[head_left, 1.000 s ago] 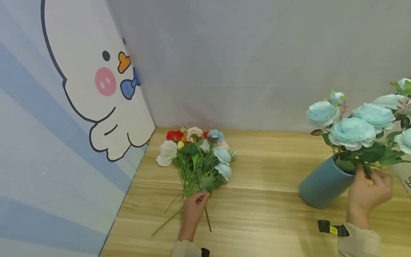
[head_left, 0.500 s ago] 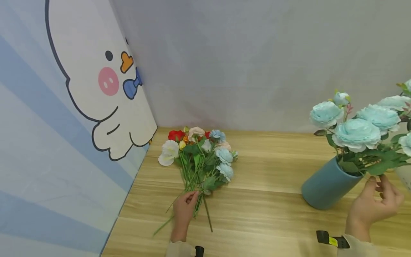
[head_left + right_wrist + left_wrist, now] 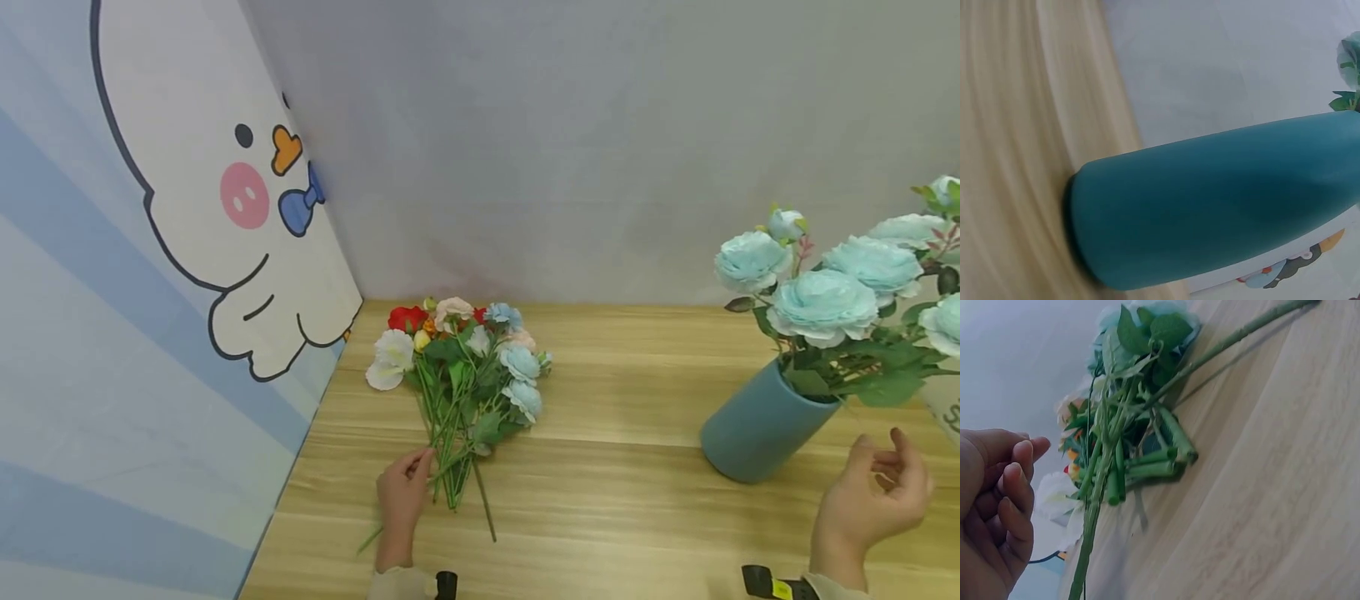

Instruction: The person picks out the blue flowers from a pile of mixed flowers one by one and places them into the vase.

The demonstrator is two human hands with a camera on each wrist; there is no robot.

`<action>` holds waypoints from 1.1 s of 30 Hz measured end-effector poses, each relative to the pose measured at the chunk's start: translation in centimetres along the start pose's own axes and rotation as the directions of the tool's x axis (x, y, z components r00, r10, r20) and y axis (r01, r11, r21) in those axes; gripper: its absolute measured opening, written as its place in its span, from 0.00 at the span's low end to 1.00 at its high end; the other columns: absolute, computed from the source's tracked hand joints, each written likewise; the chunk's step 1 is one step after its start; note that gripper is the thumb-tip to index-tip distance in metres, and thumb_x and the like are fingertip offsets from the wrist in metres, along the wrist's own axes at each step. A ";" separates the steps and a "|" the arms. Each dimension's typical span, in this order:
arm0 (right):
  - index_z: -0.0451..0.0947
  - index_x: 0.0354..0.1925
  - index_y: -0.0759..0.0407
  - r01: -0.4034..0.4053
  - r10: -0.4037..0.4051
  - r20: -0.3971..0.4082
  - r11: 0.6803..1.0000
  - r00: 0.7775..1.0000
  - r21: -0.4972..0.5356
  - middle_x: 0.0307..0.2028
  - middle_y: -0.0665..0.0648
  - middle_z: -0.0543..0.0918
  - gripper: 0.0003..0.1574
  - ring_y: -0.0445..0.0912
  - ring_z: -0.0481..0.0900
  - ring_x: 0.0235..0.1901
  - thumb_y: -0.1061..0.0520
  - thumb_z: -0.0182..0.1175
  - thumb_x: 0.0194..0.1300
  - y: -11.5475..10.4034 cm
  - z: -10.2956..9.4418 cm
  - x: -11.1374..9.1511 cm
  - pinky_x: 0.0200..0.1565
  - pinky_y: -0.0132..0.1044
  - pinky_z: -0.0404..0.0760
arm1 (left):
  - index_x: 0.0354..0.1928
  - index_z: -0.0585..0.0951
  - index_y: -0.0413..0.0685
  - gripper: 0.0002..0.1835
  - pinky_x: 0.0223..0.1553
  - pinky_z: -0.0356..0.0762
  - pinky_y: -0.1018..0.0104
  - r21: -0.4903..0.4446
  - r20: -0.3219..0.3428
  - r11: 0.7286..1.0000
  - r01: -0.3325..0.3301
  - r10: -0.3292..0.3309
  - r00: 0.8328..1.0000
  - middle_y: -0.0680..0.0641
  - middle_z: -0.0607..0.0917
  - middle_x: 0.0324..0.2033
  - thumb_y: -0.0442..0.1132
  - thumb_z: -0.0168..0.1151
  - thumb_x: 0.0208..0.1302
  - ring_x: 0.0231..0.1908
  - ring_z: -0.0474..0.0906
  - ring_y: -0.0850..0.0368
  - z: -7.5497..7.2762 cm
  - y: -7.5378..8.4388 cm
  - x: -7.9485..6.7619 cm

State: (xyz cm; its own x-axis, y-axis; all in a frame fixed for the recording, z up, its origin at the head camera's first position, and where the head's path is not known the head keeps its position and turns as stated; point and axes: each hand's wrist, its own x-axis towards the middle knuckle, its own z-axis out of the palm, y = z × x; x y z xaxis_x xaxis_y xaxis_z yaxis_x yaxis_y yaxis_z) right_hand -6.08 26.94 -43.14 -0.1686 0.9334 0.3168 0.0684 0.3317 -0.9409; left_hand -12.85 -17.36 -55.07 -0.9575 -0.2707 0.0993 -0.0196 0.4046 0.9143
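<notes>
A blue vase (image 3: 768,425) stands at the right of the head view, filled with pale blue flowers (image 3: 825,308) and dark green leaves. My right hand (image 3: 870,500) is just in front of the vase's right side, fingers loosely bent, apart from it and holding nothing. In the right wrist view the vase (image 3: 1216,206) fills the middle; no fingers show there. A bunch of mixed artificial flowers (image 3: 465,358) lies on the table at centre left, its green stems (image 3: 1104,469) towards me. My left hand (image 3: 402,496) is beside these stems, fingers loosely curled, with nothing visible in its grasp.
The wooden table (image 3: 600,500) meets a grey wall (image 3: 562,150) at the back. On the left rises a panel with a cartoon bird (image 3: 195,167). A pale container with lettering (image 3: 947,400) is cut off at the right edge, behind the flowers.
My right hand has let go of the greenery at the vase's rim and drawn down towards me. My left hand has slid left along the stems of the lying bunch.
</notes>
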 end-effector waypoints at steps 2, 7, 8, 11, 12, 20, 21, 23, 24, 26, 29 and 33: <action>0.78 0.51 0.52 -0.009 0.009 0.014 1.000 1.000 0.010 0.27 0.33 0.63 0.18 0.25 0.61 0.29 0.52 0.57 0.63 0.7 -0.2 -0.1 0.41 0.24 0.56 | 0.35 0.85 0.40 0.09 0.16 0.68 0.73 0.014 0.016 1.000 0.024 -0.024 1.000 0.41 0.84 0.21 0.39 0.63 0.59 0.15 0.71 0.65 -0.3 -0.2 0.1; 0.82 0.44 0.55 -0.007 0.006 0.044 0.999 0.999 0.036 0.24 0.34 0.66 0.14 0.26 0.64 0.29 0.55 0.61 0.60 2.4 -0.9 -0.3 0.37 0.22 0.60 | 0.35 0.85 0.40 0.10 0.15 0.68 0.73 0.048 0.046 0.998 0.034 -0.036 0.998 0.41 0.84 0.21 0.40 0.62 0.60 0.13 0.69 0.67 -0.6 -0.4 0.2; 0.83 0.43 0.54 -0.007 0.005 0.054 0.999 0.999 0.035 0.24 0.34 0.66 0.12 0.26 0.65 0.29 0.55 0.61 0.59 2.5 -1.1 -0.4 0.37 0.21 0.61 | 0.35 0.85 0.40 0.10 0.16 0.68 0.73 0.070 0.040 0.997 0.019 -0.022 0.999 0.42 0.84 0.21 0.40 0.62 0.59 0.14 0.70 0.67 -0.7 -0.4 0.2; 0.84 0.40 0.55 -0.008 0.005 0.083 0.999 0.997 0.039 0.23 0.35 0.68 0.11 0.27 0.66 0.27 0.56 0.63 0.58 3.0 -1.5 -0.7 0.33 0.18 0.65 | 0.33 0.86 0.41 0.09 0.21 0.71 0.73 0.137 0.015 0.990 -0.031 0.029 0.999 0.46 0.85 0.21 0.40 0.63 0.59 0.17 0.75 0.65 -0.8 -0.6 0.5; 0.84 0.39 0.54 -0.016 0.012 0.098 0.999 0.995 0.034 0.23 0.35 0.68 0.10 0.28 0.67 0.27 0.56 0.63 0.57 3.2 -1.7 -0.8 0.32 0.17 0.65 | 0.33 0.86 0.42 0.08 0.22 0.72 0.73 0.161 0.006 0.986 -0.044 0.044 0.999 0.47 0.85 0.21 0.40 0.63 0.59 0.19 0.76 0.64 -0.8 -0.6 0.5; 0.83 0.41 0.49 -0.158 0.161 0.228 0.987 0.960 -0.031 0.25 0.37 0.71 0.12 0.29 0.67 0.24 0.51 0.64 0.57 4.6 -3.2 -2.1 0.26 0.14 0.65 | 0.38 0.85 0.43 0.09 0.26 0.74 0.69 0.240 0.040 0.969 -0.064 0.056 0.998 0.47 0.86 0.27 0.39 0.62 0.60 0.24 0.79 0.58 -1.2 -0.3 0.6; 0.82 0.42 0.49 -0.194 0.196 0.247 0.980 0.949 -0.031 0.25 0.37 0.72 0.14 0.29 0.68 0.23 0.50 0.64 0.56 4.7 -3.4 -2.3 0.26 0.14 0.65 | 0.38 0.85 0.43 0.09 0.26 0.74 0.69 0.251 0.046 0.966 -0.066 0.056 0.997 0.47 0.86 0.27 0.39 0.62 0.60 0.25 0.79 0.58 -1.2 -0.3 0.5; 0.81 0.43 0.47 -0.255 0.253 0.281 0.966 0.926 -0.032 0.25 0.37 0.73 0.14 0.29 0.68 0.23 0.49 0.64 0.56 5.1 -3.7 -2.8 0.24 0.14 0.65 | 0.38 0.85 0.44 0.08 0.26 0.73 0.69 0.264 0.057 0.962 -0.065 0.052 0.997 0.48 0.86 0.28 0.40 0.62 0.60 0.25 0.78 0.60 -1.2 -0.3 0.4; 0.80 0.42 0.46 -0.283 0.280 0.291 0.959 0.915 -0.031 0.25 0.36 0.73 0.14 0.29 0.68 0.22 0.48 0.64 0.56 5.2 -3.8 -3.0 0.23 0.15 0.65 | 0.38 0.85 0.44 0.08 0.26 0.73 0.70 0.266 0.059 0.962 -0.061 0.047 0.997 0.48 0.86 0.27 0.40 0.62 0.59 0.24 0.78 0.60 -1.2 -0.3 0.4; 0.79 0.40 0.43 -0.323 0.316 0.309 0.946 0.897 -0.031 0.24 0.35 0.74 0.11 0.28 0.68 0.21 0.48 0.64 0.57 5.4 -4.0 -3.5 0.23 0.15 0.64 | 0.37 0.85 0.45 0.08 0.24 0.72 0.72 0.263 0.066 0.963 -0.055 0.039 0.997 0.48 0.86 0.26 0.40 0.62 0.59 0.22 0.76 0.63 -1.2 -0.3 0.4; 0.79 0.37 0.41 -0.338 0.319 0.333 0.941 0.887 -0.004 0.23 0.34 0.74 0.07 0.27 0.69 0.21 0.51 0.63 0.58 5.7 -3.9 -3.9 0.22 0.15 0.65 | 0.37 0.85 0.44 0.08 0.23 0.70 0.73 0.242 0.073 0.969 -0.045 0.028 0.997 0.49 0.85 0.25 0.39 0.63 0.59 0.20 0.73 0.65 -1.1 -0.3 0.3; 0.81 0.38 0.48 -0.325 0.283 0.380 0.944 0.881 0.052 0.22 0.34 0.76 0.06 0.27 0.72 0.21 0.54 0.62 0.59 6.6 -3.5 -3.9 0.24 0.14 0.67 | 0.37 0.85 0.44 0.08 0.23 0.70 0.73 0.226 0.081 0.973 -0.047 0.029 0.996 0.49 0.85 0.24 0.38 0.63 0.58 0.20 0.72 0.66 -0.9 -0.3 0.4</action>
State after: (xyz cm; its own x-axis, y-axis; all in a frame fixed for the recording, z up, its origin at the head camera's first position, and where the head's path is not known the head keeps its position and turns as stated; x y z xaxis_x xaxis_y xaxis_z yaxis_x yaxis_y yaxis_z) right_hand -1.47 25.93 -50.17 -0.5026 0.8639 -0.0323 0.0682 0.0024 -0.9977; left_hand -12.94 -18.38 -54.97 -0.9779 -0.1870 0.0934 -0.0394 0.6036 0.7963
